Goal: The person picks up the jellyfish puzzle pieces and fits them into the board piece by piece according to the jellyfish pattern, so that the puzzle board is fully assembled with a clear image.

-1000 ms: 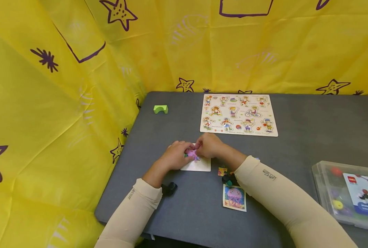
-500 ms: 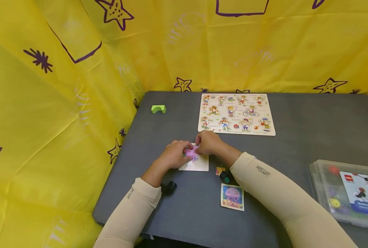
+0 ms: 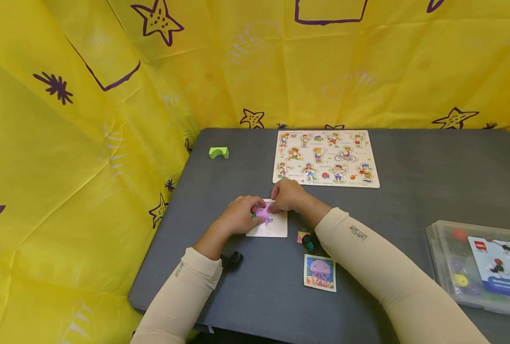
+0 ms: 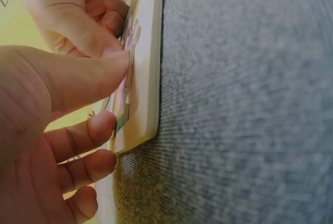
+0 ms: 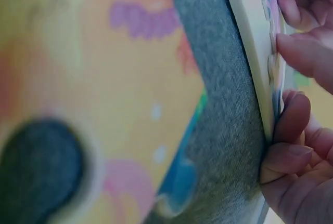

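Observation:
A small white board (image 3: 274,231) lies on the grey table, with interlocking pink jellyfish jigsaw pieces (image 3: 262,213) on it. My left hand (image 3: 239,214) holds the pieces from the left, its thumb on their top and its other fingers curved at the board's side. From the right, my right hand (image 3: 290,196) presses its thumb on the pieces, fingers curled at the far edge. In the right wrist view a blurred orange jigsaw piece (image 5: 109,73) lies close to the camera, with a blue piece (image 5: 179,180) beside it. A jellyfish picture card (image 3: 320,273) lies nearer to me.
A wooden board with sports figures (image 3: 326,181) lies behind the hands. A green arch block (image 3: 218,152) sits at the back left, and a clear plastic box (image 3: 441,267) at the right. Yellow printed cloth (image 3: 224,71) hangs behind and to the left of the table.
The right thumb and fingers have shifted slightly over the pieces while the left hand keeps its hold. The head view has panned a little to the right.

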Demonstrator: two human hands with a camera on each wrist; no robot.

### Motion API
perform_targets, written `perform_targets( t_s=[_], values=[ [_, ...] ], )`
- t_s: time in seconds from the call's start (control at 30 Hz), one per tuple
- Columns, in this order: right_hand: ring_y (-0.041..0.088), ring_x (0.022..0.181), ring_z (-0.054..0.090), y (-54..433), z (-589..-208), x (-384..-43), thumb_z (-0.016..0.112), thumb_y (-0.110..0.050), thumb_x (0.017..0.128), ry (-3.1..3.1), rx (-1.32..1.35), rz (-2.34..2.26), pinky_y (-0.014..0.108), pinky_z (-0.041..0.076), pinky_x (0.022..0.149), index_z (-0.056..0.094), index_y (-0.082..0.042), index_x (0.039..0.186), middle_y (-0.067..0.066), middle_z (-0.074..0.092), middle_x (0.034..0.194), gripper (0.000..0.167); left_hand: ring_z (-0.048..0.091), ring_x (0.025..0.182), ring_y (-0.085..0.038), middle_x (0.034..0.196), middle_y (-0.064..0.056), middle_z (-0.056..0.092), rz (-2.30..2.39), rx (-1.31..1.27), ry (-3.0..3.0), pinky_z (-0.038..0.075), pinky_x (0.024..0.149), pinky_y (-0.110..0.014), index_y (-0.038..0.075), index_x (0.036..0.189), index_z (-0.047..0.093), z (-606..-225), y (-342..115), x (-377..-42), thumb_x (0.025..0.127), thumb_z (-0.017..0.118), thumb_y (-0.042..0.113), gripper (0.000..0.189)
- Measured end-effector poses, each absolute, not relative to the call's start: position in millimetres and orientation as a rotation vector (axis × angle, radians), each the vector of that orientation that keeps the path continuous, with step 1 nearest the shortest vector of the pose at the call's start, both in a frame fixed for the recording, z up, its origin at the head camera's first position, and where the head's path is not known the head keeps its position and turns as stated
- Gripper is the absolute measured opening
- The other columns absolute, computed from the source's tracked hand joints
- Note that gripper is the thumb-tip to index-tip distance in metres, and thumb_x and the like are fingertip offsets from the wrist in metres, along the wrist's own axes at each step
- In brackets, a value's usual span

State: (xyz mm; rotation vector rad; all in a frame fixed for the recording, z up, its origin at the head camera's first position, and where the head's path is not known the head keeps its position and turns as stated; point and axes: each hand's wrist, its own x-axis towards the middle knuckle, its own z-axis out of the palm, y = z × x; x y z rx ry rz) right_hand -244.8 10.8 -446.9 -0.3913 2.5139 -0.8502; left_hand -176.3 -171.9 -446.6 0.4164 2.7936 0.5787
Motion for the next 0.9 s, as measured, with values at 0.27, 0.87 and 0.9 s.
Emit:
perform_targets(
  t_s=[0.27,0.87,0.9],
  values=[
    [0.021,0.081,0.059,13.6,-443.8,-246.5,0.091,-0.023,0.071,2.489,-0.408,-0.851,0.029,0.046,0.065,0.071,-0.013,0.085,0.005,0.065,0.090,0.027,0.054,0.100,-0.023,0.092,0.002,0.060,0.516,0.412,2.829,0.042,0.085,-0.042,0.024,0.118,0.067,-448.9,-170.2,-180.5,0.090,0.078,0.031,0.031],
    [0.021,0.080,0.065,138.8,-409.5,-207.2,0.082,-0.014,0.085,2.554,-0.583,-0.377,0.044,0.051,0.083,0.069,-0.005,0.116,0.013,0.069,0.102,0.035,0.050,0.102,-0.026,0.107,-0.007,0.057,0.503,0.645,2.761,0.041,0.089,-0.039,0.024,0.125,0.071,-445.7,-158.8,-181.3,0.093,0.074,0.023,0.032],
    [0.022,0.080,0.065,144.1,-409.4,-205.1,0.083,-0.013,0.083,2.565,-0.569,-0.367,0.045,0.051,0.083,0.069,-0.004,0.114,0.012,0.069,0.100,0.035,0.050,0.102,-0.026,0.106,-0.007,0.057,0.512,0.644,2.760,0.041,0.088,-0.039,0.024,0.125,0.071,-446.1,-159.3,-181.7,0.093,0.075,0.023,0.032]
  ],
)
